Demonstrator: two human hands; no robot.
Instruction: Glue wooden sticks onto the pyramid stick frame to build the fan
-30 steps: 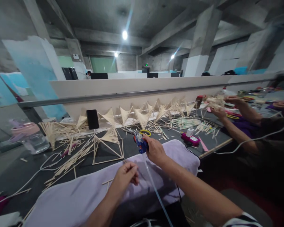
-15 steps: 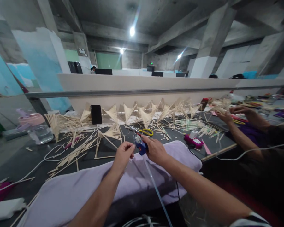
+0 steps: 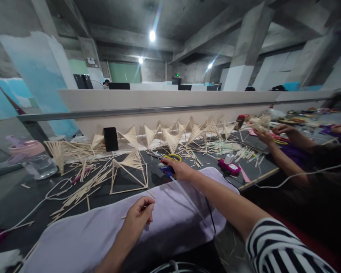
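Note:
My right hand (image 3: pixel 178 169) is wrapped over a blue glue gun (image 3: pixel 166 170) just above the dark table, and a long clear glue stick (image 3: pixel 187 195) trails from its back. My left hand (image 3: pixel 139 213) hovers over the lilac towel (image 3: pixel 82 231) with fingers curled together; what they hold, if anything, is hidden. A short end of wooden stick (image 3: pixel 123 217) shows beside that hand, and whether it is gripped I cannot tell. Between and beyond my hands stands a fan-shaped frame of thin wooden sticks (image 3: pixel 130 161). Yellow-handled scissors (image 3: pixel 174 156) lie just behind the glue gun.
Several finished stick frames (image 3: pixel 172 139) line the back, near a black phone (image 3: pixel 110 139). Loose sticks (image 3: pixel 83 188) are heaped at left by a water bottle (image 3: pixel 35 161). A magenta device (image 3: pixel 229 167) sits at right; a co-worker's hands (image 3: pixel 265 136) are farther right. White cable (image 3: pixel 49 193) crosses the left.
My right hand has moved the glue gun slightly away toward the scissors. My left hand has dropped down and left, nearer me. The view has shifted a little to the right.

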